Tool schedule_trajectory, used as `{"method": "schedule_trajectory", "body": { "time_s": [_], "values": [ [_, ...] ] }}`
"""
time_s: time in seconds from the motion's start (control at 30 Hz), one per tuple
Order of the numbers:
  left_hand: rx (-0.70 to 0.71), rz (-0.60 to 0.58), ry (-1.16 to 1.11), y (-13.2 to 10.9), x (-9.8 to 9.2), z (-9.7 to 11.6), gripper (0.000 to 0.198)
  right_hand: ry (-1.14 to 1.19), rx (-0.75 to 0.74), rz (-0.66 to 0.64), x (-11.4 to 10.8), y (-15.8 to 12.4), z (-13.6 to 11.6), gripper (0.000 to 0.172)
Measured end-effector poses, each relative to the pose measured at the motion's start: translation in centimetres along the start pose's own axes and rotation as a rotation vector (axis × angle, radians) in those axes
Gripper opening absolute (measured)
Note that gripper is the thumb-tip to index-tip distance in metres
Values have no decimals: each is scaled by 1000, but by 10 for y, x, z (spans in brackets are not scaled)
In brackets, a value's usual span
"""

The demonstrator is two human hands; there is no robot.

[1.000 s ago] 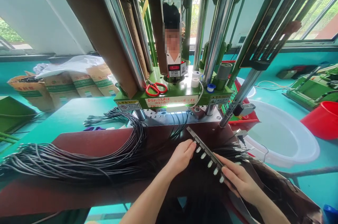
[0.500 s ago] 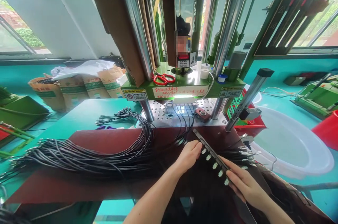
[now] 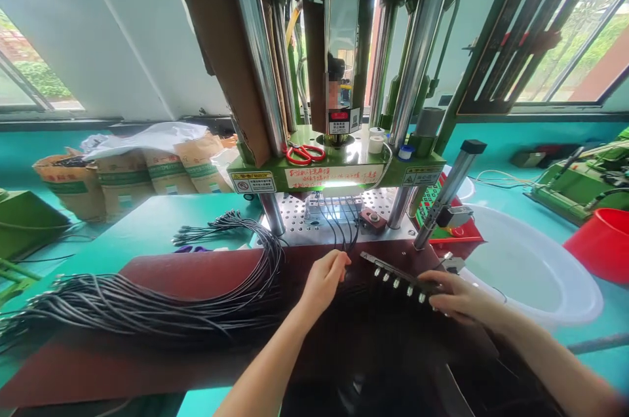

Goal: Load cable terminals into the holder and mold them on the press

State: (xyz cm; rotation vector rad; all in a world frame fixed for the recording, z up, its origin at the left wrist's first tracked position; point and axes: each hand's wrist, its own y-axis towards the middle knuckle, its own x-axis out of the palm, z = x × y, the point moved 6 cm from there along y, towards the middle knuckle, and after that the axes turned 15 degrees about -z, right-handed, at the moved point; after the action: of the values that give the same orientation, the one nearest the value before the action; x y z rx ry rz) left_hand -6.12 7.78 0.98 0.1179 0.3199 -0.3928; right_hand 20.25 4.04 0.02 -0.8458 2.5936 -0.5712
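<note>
A dark metal fixture bar (image 3: 393,271) carrying several small silver connectors lies on the dark red mat (image 3: 196,273) in front of the press. My right hand (image 3: 455,297) grips the bar's near end, fingers curled over it. My left hand (image 3: 324,279) sits a little left of the bar's far end, fingers curled down on the black cables there. What is in its fingers is hidden. A large bundle of black cables (image 3: 147,302) fans out across the mat to the left.
A green vertical press (image 3: 339,174) with steel columns stands straight ahead, with red scissors (image 3: 304,153) on its platen. A white plastic tub (image 3: 531,266) and a red bucket (image 3: 602,243) are at right. Brown paper sacks (image 3: 128,171) line the wall at left.
The fixture bar has swung from a steep diagonal to nearly level, and my right hand moved right with it. My left hand has come off the bar and shifted left.
</note>
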Motion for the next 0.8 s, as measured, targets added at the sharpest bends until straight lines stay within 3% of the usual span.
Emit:
{"method": "schedule_trajectory", "body": {
  "time_s": [0.13, 0.27, 0.43, 0.53, 0.63, 0.8],
  "values": [
    [33, 148, 263, 0, -30, 6, 33, -330, 25, -185, -14, 37, -30, 36],
    [-7, 132, 532, 5, -43, 0, 23, -592, -59, -209, -18, 79, -54, 32],
    [-160, 25, 688, 6, -35, -24, 33, -790, -207, -76, -19, 97, -62, 36],
    [-174, -17, 728, 6, -26, -29, 35, -850, -263, 3, -19, 100, -69, 28],
    [-198, -23, 715, 7, -23, -32, 36, -823, -363, 104, -20, 118, -95, 28],
    [-236, -18, 654, 10, -25, -41, 35, -639, -490, 402, -29, 180, -152, 21]
  ]
}}
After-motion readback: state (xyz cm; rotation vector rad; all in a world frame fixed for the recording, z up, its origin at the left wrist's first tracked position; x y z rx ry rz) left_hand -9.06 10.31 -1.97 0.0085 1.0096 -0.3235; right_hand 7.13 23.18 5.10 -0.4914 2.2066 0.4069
